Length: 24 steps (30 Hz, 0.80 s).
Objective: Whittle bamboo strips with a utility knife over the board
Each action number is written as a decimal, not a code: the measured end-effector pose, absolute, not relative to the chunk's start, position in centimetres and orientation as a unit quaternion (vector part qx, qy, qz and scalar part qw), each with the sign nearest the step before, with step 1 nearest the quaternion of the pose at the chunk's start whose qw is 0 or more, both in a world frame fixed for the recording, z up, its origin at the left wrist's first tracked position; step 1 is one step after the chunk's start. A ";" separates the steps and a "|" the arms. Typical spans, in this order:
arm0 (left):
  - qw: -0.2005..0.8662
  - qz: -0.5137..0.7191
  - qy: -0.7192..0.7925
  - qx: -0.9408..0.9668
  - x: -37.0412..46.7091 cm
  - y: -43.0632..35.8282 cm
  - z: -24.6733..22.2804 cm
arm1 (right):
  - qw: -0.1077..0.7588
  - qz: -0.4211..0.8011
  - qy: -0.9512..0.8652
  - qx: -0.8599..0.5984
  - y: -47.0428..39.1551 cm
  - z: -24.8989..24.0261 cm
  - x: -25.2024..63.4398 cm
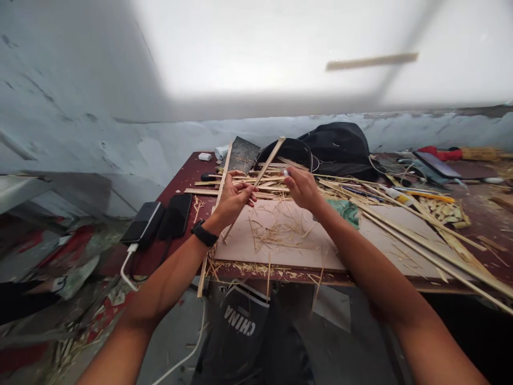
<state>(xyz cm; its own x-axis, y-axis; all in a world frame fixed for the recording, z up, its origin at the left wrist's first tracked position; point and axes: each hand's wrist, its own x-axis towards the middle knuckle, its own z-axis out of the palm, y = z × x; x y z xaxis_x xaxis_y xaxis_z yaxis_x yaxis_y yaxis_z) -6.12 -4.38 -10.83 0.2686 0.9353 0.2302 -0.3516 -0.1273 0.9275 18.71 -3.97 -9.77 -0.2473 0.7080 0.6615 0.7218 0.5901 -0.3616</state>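
Observation:
My left hand (236,200), with a black watch on its wrist, pinches a thin bamboo strip (271,160) between thumb and fingers. The strip slants up and away to the right, and its lower end points down toward the board. To the right of it, my right hand (302,187) is raised and closed, apart from the strip. A small white spot shows at its fingertips; what it holds, if anything, cannot be made out. Under both hands lies a pale board (240,254) strewn with thin shavings. Another long strip (225,171) passes behind my left hand.
Many bamboo strips (401,230) lie across the right side, some past the table's front edge. A power bank (142,222) and a phone (176,214) lie left. A black bag (336,144) stands at the back, near a green cloth (343,212) and a yellow-orange tool (430,196).

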 end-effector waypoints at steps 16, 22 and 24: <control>0.595 0.574 0.250 0.503 -4.9 -6.0 -10.8 | 0.227 -0.049 -0.840 -0.491 -5.7 -10.6 14.4; 0.605 0.579 0.263 0.480 -4.7 -6.3 -10.7 | 0.230 -0.076 -0.823 -0.514 -6.1 -10.5 13.8; 0.608 0.583 0.258 0.473 -4.6 -6.3 -10.7 | 0.229 -0.090 -0.818 -0.520 -6.0 -10.5 13.9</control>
